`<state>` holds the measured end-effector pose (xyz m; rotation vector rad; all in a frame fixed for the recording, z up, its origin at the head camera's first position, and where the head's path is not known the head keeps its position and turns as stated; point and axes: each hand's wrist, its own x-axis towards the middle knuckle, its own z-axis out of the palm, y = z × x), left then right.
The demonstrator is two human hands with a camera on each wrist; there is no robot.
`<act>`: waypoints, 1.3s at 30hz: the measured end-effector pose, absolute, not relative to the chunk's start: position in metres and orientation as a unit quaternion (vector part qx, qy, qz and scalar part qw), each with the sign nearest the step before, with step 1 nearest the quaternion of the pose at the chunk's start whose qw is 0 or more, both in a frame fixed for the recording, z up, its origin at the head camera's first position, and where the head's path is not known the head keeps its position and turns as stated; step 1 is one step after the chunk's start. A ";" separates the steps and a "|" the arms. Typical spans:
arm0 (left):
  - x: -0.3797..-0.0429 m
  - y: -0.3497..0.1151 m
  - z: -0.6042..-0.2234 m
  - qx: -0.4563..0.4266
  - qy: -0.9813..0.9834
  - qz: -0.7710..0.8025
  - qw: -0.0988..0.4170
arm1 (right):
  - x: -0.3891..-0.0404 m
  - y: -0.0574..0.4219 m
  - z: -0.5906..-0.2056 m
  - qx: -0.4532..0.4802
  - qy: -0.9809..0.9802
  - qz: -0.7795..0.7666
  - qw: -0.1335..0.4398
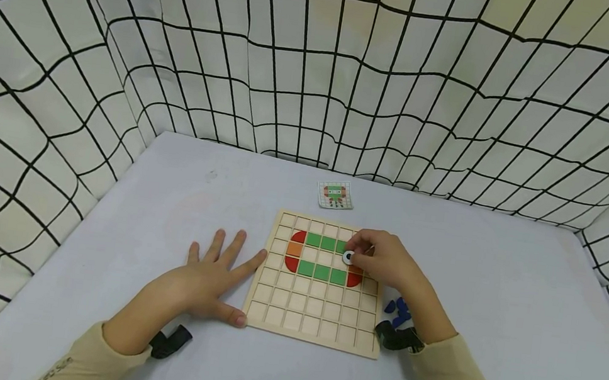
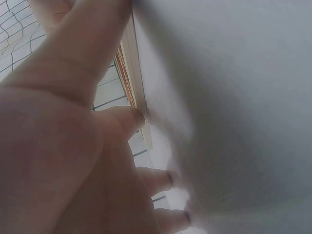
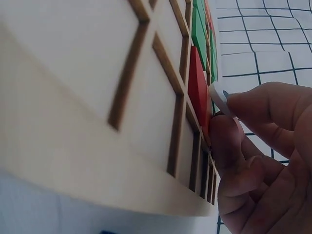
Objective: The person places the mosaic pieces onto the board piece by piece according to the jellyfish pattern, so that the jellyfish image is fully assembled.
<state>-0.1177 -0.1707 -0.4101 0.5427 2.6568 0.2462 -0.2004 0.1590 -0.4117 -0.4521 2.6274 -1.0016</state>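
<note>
A wooden grid board (image 1: 292, 321) lies on the table with colored tiles in its upper cells. Green square tiles (image 1: 321, 272) form two rows, with red rounded tiles (image 1: 291, 264) at the corners and an orange square tile (image 1: 294, 249) at the left. Over the right part of this pattern, my right hand (image 1: 387, 260) pinches a white round eye piece (image 3: 219, 97) between thumb and finger. My left hand (image 1: 198, 288) lies with fingers spread beside the board, its thumb and index fingertips touching the left edge.
A small pattern card (image 1: 335, 194) lies behind the board. Several dark blue pieces (image 1: 399, 312) sit right of the board, near the right wrist. Black-grid white walls (image 1: 296, 68) surround the table (image 1: 497, 290) at the back and sides.
</note>
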 end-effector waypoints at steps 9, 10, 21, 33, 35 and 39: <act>-0.118 -0.171 -0.412 0.196 0.955 0.085 0.205 | -0.199 0.165 -0.410 -0.149 0.907 -0.363 0.150; -0.118 -0.171 -0.412 0.194 0.955 0.085 0.205 | -0.199 0.164 -0.410 -0.156 0.905 -0.366 0.153; -0.118 -0.172 -0.412 0.198 0.955 0.088 0.205 | -0.198 0.146 -0.411 -0.180 0.911 -0.339 0.148; -0.118 -0.170 -0.411 0.194 0.956 0.084 0.204 | -0.196 0.149 -0.413 -0.173 0.924 -0.310 0.141; -0.118 -0.171 -0.411 0.195 0.956 0.086 0.203 | -0.195 0.154 -0.411 -0.167 0.921 -0.322 0.140; -0.117 -0.171 -0.411 0.197 0.955 0.088 0.202 | -0.191 0.170 -0.406 -0.152 0.916 -0.345 0.138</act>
